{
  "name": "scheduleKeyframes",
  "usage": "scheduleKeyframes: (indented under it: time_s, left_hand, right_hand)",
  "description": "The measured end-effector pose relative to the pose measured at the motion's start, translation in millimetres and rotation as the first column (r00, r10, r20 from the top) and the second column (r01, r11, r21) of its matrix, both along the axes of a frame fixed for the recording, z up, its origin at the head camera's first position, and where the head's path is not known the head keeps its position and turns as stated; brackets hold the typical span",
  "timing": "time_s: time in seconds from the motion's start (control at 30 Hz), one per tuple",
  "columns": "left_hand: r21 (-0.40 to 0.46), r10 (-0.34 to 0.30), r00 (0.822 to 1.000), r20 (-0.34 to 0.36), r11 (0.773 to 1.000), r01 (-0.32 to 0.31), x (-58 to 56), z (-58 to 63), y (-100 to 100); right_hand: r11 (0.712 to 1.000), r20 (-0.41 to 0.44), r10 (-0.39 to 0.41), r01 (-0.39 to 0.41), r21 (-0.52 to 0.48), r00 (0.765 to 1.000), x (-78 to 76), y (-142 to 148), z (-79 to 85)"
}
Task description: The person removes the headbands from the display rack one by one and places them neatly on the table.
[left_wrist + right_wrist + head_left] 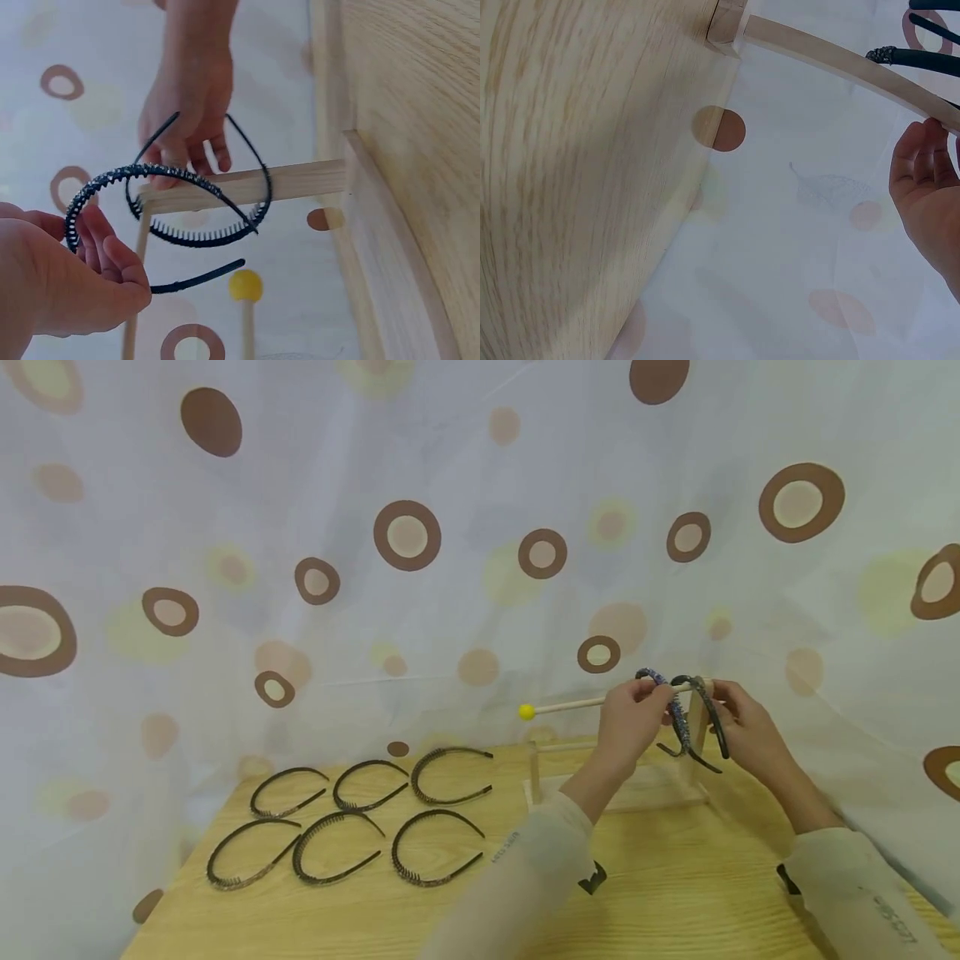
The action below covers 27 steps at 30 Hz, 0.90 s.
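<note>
My left hand [633, 718] pinches a dark toothed headband with blue glittery beading [680, 727], its loop around or beside the upper rod [570, 703] of a wooden rack. A second black toothed headband [202, 238] hangs near the rack's post [292, 182]. At the top of that post, my right hand [753, 727] grips the wood between thumb and fingertips. In the right wrist view the right hand's fingers [930, 157] meet the post's end. A yellow ball [527, 712] caps the free end of the rod.
Several dark headbands lie in two rows on the wooden table [337, 918], among them a front one [431, 883]. The rack's base [637, 802] stands on the table's right half. Behind hangs a white curtain [450, 610] with brown circles.
</note>
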State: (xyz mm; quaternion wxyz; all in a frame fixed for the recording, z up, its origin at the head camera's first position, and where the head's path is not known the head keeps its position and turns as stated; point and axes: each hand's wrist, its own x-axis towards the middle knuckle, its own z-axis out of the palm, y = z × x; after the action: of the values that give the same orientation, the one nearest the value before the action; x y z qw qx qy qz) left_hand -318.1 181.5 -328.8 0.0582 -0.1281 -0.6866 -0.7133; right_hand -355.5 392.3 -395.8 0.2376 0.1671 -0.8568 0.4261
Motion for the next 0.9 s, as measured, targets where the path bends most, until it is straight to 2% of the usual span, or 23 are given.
scheduleKeyframes:
  time_s: [0.13, 0.23, 0.43, 0.7, 0.9]
  left_hand:
    - [-0.017, -0.035, 0.998, 0.048, 0.999, 0.036, 2.1, 13.6, -11.9]
    - [-0.033, -0.066, 0.997, 0.049, 0.997, 0.068, 4.0, 22.0, -21.6]
    - [-0.039, -0.118, 0.993, 0.000, 0.992, 0.118, 8.8, 39.0, -44.1]
    - [-0.041, -0.145, 0.989, -0.036, 0.989, 0.144, 10.6, 59.4, -75.9]
    - [-0.035, -0.152, 0.986, -0.064, 0.988, 0.150, 11.9, 69.9, -105.5]
  right_hand:
    - [1.000, -0.004, 0.002, -0.002, -0.002, 1.000, 3.3, -1.6, 4.2]
    - [1.000, -0.012, -0.002, 0.002, -0.003, 1.000, 5.8, -3.0, 6.7]
    - [0.998, -0.020, -0.056, 0.056, 0.014, 0.998, 6.9, -2.6, 6.6]
    - [0.995, -0.100, -0.096, 0.095, -0.013, 0.990, 3.2, 5.0, -0.6]
    - [0.989, -0.092, -0.147, 0.147, -0.002, 0.985, 5.2, 13.4, -3.4]
